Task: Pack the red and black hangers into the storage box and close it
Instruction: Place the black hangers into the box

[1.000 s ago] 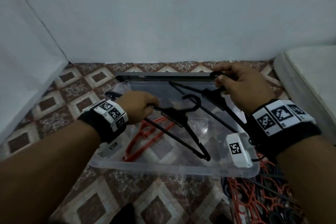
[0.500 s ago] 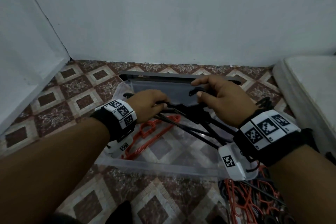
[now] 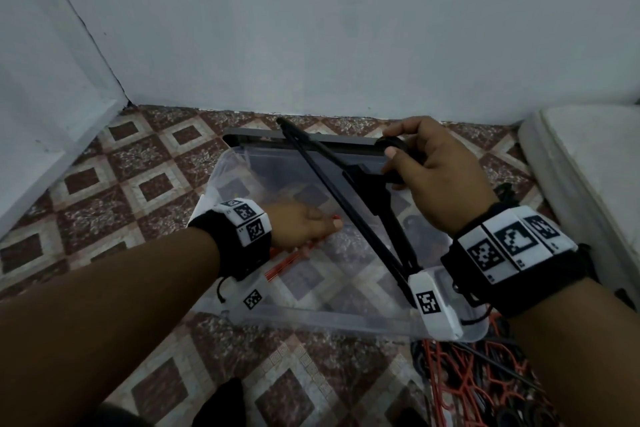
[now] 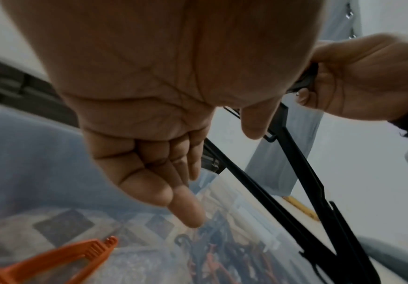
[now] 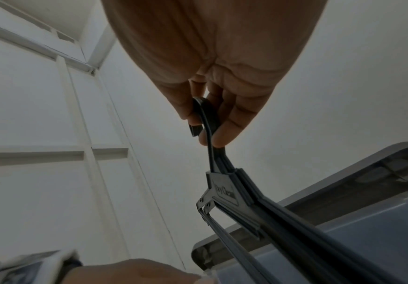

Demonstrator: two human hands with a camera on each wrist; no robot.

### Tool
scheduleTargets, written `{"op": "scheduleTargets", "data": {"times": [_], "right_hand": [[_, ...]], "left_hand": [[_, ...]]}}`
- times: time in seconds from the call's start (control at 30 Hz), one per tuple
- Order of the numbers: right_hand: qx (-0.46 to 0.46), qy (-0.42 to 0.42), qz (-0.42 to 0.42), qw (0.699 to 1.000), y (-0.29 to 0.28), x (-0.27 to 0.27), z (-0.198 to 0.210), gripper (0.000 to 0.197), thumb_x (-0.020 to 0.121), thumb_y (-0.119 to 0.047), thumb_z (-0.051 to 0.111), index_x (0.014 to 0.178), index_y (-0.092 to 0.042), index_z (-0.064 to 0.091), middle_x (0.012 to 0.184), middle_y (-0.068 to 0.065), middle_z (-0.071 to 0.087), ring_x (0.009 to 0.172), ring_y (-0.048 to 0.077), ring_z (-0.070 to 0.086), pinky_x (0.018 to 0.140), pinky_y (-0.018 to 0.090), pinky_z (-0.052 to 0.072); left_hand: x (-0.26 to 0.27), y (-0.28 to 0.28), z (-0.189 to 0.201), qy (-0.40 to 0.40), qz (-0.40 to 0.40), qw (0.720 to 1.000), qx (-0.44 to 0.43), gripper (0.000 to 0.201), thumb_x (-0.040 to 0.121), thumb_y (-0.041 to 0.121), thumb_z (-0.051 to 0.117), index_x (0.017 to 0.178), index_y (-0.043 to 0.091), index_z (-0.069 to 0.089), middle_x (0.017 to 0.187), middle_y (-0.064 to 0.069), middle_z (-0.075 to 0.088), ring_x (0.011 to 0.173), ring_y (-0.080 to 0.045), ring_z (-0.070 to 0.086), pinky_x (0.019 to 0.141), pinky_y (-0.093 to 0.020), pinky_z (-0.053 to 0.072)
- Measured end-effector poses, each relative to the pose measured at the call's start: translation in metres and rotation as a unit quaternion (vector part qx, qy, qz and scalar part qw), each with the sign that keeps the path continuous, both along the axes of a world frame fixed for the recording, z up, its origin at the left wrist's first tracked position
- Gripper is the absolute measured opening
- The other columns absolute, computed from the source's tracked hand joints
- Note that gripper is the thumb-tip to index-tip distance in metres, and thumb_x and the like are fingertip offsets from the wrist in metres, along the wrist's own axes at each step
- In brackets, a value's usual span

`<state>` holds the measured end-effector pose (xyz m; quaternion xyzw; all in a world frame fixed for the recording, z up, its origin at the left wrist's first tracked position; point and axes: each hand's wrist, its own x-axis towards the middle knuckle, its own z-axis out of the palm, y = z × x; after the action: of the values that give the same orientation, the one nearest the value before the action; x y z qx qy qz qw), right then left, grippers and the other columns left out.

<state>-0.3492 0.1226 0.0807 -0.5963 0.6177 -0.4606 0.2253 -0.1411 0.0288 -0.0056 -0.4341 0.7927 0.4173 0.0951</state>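
Observation:
A clear storage box (image 3: 329, 317) stands open on the tiled floor. My right hand (image 3: 394, 163) pinches the hooks of a bunch of black hangers (image 3: 346, 204) above the box's far right. The bunch slants, with one end past the far rim and the other down by the near right corner. In the right wrist view my right hand (image 5: 210, 126) curls round the hooks of the black hangers (image 5: 234, 192). My left hand (image 3: 322, 224) is low inside the box, fingers loosely straight and holding nothing (image 4: 193, 192). A red hanger (image 3: 291, 260) (image 4: 52, 263) lies on the box floor under it.
The grey lid (image 3: 263, 140) lies behind the box by the wall. A pile of red and black hangers (image 3: 485, 385) sits on the floor at the near right. A white mattress (image 3: 588, 156) borders the right side; walls close the left and back.
My left hand has let go of the black hangers and dropped into the box. My right hand has gathered the bunch, raised it and swung it into a steep slant.

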Motion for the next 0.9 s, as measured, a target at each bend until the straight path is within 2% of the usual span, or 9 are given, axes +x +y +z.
{"op": "scheduleTargets", "data": {"times": [0.13,0.23,0.37,0.47,0.53,0.6,0.67,0.73,0.9], "right_hand": [[-0.039,-0.099,0.051,0.993,0.002,0.009,0.008,0.019,0.098,-0.013,0.059,0.106,-0.029,0.059,0.085,0.006,0.070,0.082,0.017,0.071,0.071,0.032,0.058],[-0.073,-0.151,0.087,0.982,0.003,0.009,0.013,0.019,0.098,-0.007,0.057,0.110,-0.023,0.057,0.086,0.008,0.068,0.085,0.020,0.070,0.070,0.024,0.055],[-0.064,-0.216,0.118,0.967,0.004,0.003,0.012,0.020,0.097,-0.003,0.056,0.110,-0.018,0.055,0.087,0.010,0.069,0.088,0.022,0.070,0.073,0.029,0.057],[-0.028,-0.228,0.093,0.969,0.001,-0.007,0.001,0.027,0.094,-0.007,0.060,0.116,-0.022,0.055,0.086,0.003,0.071,0.091,0.022,0.071,0.080,0.035,0.058],[0.027,-0.134,0.048,0.989,-0.002,-0.018,-0.007,0.032,0.094,-0.023,0.065,0.122,-0.032,0.052,0.091,-0.003,0.070,0.091,0.014,0.070,0.082,0.034,0.053],[0.109,-0.016,0.014,0.994,-0.004,-0.030,-0.016,0.038,0.090,-0.044,0.066,0.125,-0.035,0.052,0.097,-0.008,0.067,0.092,0.008,0.066,0.078,0.028,0.049],[0.142,0.001,-0.034,0.989,-0.008,-0.044,-0.020,0.044,0.085,-0.055,0.065,0.122,-0.032,0.057,0.101,-0.010,0.066,0.095,0.008,0.064,0.073,0.024,0.047],[0.126,-0.050,-0.082,0.987,-0.015,-0.057,-0.021,0.047,0.078,-0.062,0.064,0.114,-0.032,0.062,0.103,-0.005,0.069,0.093,0.012,0.067,0.077,0.030,0.049],[0.203,-0.132,-0.083,0.967,-0.053,-0.066,-0.043,0.019,0.093,-0.041,0.062,0.084,-0.024,0.062,0.096,0.008,0.069,0.076,0.020,0.064,0.068,0.031,0.048]], "left_hand": [[-0.011,0.004,0.004,0.115,0.098,0.984,0.095,0.053,0.098,0.056,0.042,0.110,0.009,0.065,0.089,0.003,0.076,0.072,-0.017,0.073,0.050,-0.019,0.049],[-0.013,-0.001,0.011,0.214,0.166,0.956,0.109,0.039,0.103,0.039,0.044,0.104,0.007,0.066,0.092,-0.009,0.074,0.067,-0.021,0.071,0.051,-0.022,0.049],[-0.008,-0.009,0.022,0.300,0.239,0.920,0.084,0.029,0.103,0.026,0.047,0.106,0.000,0.060,0.090,-0.018,0.073,0.061,-0.018,0.069,0.052,-0.025,0.056],[0.000,-0.015,0.026,0.231,0.212,0.947,-0.073,0.024,0.102,0.031,0.047,0.097,0.011,0.059,0.083,-0.010,0.075,0.067,-0.017,0.072,0.064,-0.031,0.060],[0.006,-0.021,0.028,0.141,0.157,0.960,-0.184,0.023,0.102,0.036,0.046,0.093,0.018,0.056,0.070,0.001,0.073,0.062,-0.010,0.070,0.057,-0.024,0.053],[0.009,-0.025,0.025,0.050,0.086,0.958,-0.268,0.024,0.101,0.037,0.045,0.093,0.017,0.055,0.074,0.004,0.069,0.070,-0.015,0.067,0.057,-0.025,0.045],[0.009,-0.024,0.014,-0.031,0.015,0.958,-0.285,0.022,0.101,0.034,0.045,0.099,0.015,0.055,0.087,-0.005,0.064,0.083,-0.028,0.063,0.067,-0.029,0.042],[0.008,-0.020,-0.003,-0.107,-0.036,0.957,-0.267,0.024,0.099,0.031,0.047,0.107,0.011,0.059,0.098,-0.013,0.066,0.090,-0.033,0.062,0.071,-0.028,0.040],[-0.020,-0.021,-0.049,-0.193,-0.108,0.956,-0.193,0.029,0.097,0.032,0.045,0.103,0.010,0.062,0.101,-0.015,0.068,0.087,-0.033,0.064,0.076,-0.030,0.046]]}}
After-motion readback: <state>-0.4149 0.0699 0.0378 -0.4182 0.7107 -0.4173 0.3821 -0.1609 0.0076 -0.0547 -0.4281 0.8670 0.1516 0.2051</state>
